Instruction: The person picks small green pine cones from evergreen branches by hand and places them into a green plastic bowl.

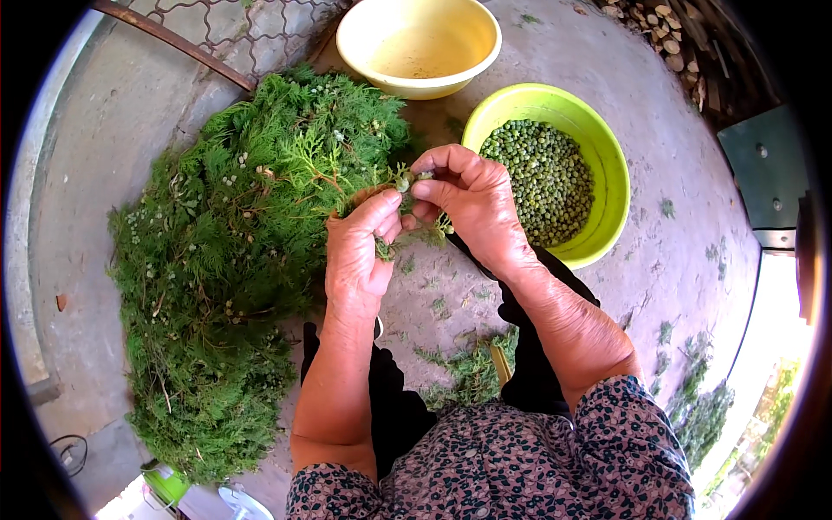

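My left hand (360, 251) is closed on a conifer sprig (386, 248), its fingers wrapped round the green stems. Close beside it, my right hand (472, 199) pinches a small round green cone (424, 176) between thumb and forefinger at the sprig's tip. Just right of my right hand stands a lime-green basin (614, 186) holding a heap of small green cones (548, 178). A large pile of cut conifer branches (234, 234), dotted with pale cones, spreads to the left of my hands.
A pale yellow basin (419, 84) with a little debris stands at the far side. Wire mesh (251, 35) and a brown bar (173, 42) lie at far left. Stacked firewood (672, 43) is at far right. Loose green bits (475, 373) litter the concrete floor.
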Demonstrator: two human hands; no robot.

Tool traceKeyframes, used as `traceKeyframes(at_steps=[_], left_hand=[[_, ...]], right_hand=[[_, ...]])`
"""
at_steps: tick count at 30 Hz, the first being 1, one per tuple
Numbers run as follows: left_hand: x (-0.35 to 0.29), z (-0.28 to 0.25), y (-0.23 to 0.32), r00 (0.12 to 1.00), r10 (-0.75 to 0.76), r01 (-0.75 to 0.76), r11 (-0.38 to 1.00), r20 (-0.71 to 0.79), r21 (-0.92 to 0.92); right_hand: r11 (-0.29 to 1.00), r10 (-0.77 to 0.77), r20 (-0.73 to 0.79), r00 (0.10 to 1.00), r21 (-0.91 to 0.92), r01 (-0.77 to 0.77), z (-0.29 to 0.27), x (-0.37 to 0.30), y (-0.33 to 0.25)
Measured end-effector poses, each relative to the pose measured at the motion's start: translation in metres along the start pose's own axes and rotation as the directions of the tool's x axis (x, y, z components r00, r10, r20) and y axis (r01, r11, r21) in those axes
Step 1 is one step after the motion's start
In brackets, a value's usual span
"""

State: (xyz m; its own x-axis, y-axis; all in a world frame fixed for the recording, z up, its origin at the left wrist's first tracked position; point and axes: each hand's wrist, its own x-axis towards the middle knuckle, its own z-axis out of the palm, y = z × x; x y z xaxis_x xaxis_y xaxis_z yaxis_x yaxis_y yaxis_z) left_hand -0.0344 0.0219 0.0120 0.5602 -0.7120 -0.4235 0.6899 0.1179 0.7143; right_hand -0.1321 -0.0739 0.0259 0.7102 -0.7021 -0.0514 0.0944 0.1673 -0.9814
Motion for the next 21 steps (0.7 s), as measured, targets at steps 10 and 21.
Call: traceKeyframes(at_steps=[10, 21], left_hand=[[0.001, 0.003, 0.002, 0.987, -0.099, 0.113, 0.988, 0.124, -0.104], [-0.006, 0.010, 0.006, 0.993, 0.055, -0.066, 0.992, 0.103, 0.109]], right_hand=[[0.641, 0.200, 0.340, 0.919, 0.664, -0.385, -0.014, 0.006, 0.003], [0.915, 0.214, 0.196, 0.957, 0.303, -0.267, -0.003, -0.003, -0.001]])
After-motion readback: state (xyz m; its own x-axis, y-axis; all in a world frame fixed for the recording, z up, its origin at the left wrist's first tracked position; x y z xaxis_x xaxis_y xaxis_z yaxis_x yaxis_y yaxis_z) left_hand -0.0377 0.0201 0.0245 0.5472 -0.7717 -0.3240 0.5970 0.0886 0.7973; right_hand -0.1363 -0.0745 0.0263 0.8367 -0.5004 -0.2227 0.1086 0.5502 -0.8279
